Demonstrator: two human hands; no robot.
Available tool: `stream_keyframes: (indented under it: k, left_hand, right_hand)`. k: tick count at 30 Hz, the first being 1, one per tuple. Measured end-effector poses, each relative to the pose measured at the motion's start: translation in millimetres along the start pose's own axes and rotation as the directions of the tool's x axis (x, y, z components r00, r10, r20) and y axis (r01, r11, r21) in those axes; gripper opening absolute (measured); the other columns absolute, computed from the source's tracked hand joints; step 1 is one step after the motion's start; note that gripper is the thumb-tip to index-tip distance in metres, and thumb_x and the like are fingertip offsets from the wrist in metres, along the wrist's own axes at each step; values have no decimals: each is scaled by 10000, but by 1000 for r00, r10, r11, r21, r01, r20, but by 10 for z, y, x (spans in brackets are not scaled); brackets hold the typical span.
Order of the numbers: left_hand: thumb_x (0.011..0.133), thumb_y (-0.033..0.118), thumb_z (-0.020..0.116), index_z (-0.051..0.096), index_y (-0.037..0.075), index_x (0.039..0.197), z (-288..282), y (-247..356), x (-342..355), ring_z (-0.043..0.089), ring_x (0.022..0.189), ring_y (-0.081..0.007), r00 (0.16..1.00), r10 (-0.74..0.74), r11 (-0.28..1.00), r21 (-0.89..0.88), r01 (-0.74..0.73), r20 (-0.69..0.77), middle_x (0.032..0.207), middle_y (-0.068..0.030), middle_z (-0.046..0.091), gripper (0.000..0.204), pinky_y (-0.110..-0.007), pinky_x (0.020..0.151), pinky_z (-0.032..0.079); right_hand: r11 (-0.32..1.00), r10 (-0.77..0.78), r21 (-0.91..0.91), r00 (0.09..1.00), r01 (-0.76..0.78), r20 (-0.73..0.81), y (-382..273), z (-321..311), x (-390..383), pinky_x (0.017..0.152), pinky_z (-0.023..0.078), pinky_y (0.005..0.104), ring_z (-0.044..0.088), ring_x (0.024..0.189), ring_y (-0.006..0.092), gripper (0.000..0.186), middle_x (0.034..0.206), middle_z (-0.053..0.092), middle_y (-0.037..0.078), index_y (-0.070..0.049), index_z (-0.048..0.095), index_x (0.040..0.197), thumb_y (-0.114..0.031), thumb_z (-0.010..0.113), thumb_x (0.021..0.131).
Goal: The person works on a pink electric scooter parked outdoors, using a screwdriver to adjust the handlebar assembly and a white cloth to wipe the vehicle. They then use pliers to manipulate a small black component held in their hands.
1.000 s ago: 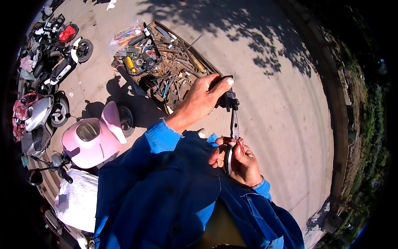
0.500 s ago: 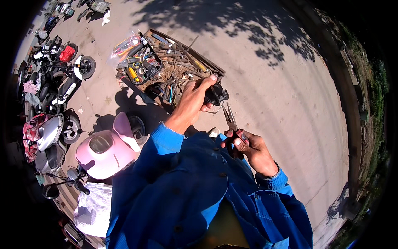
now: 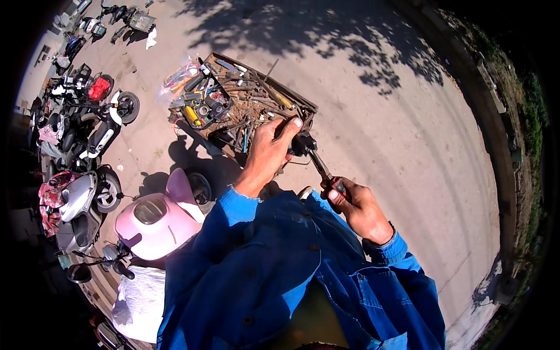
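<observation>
My left hand point(image 3: 263, 158) is closed around a small black part point(image 3: 303, 142), its thumb on top. A thin wire-like piece shows below the part. With my right hand point(image 3: 366, 214) I grip needle-nose pliers point(image 3: 319, 165) by their reddish handles. The jaws point up and left, and their tips meet the near right side of the black part. Whether they pinch anything there is too small to tell. Just beyond my left hand lies a shallow tray point(image 3: 303, 100) full of rusty tools and loose metal pieces.
Inside the tray sit a black bin with a yellow-handled item point(image 3: 192, 115) and a plastic bag point(image 3: 182, 76). A pink scooter front point(image 3: 153, 232) stands close on my left, beside a white sheet point(image 3: 140, 297). Several scooters line the far left; a kerb point(image 3: 506, 175) runs along the right.
The pliers have moved up and left, from just apart to touching the black part, and their jaws have closed together. The view has shifted slightly; my left hand keeps its hold.
</observation>
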State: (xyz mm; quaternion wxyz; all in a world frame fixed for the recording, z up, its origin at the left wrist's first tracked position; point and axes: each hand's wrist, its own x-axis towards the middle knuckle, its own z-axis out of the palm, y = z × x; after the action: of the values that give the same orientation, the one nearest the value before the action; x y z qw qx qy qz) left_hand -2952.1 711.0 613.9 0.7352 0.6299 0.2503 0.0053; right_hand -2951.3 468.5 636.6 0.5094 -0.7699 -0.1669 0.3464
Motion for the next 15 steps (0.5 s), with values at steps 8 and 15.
stream_keyframes:
  k: [8,15]
  left_hand:
    - [984,369,661,655,-30,934,-31,-85,74,439,726,-85,973,227,924,310,-225,29,748,23,550,402,-280,653,397]
    - [914,605,655,518,-174,1360,0,-315,130,564,1274,-355,992,105,973,212,-86,-77,1322,-318,603,908,-397,1090,425]
  right_hand:
    - [977,141,147,984,-156,106,-7,-52,77,627,416,310,478,680,111,339,742,600,8,-7,656,1093,-339,611,1042]
    - [655,125,668,922,-354,366,51,-21,155,779,549,360,665,993,248,369,1120,665,164,34,520,1292,-195,628,1025]
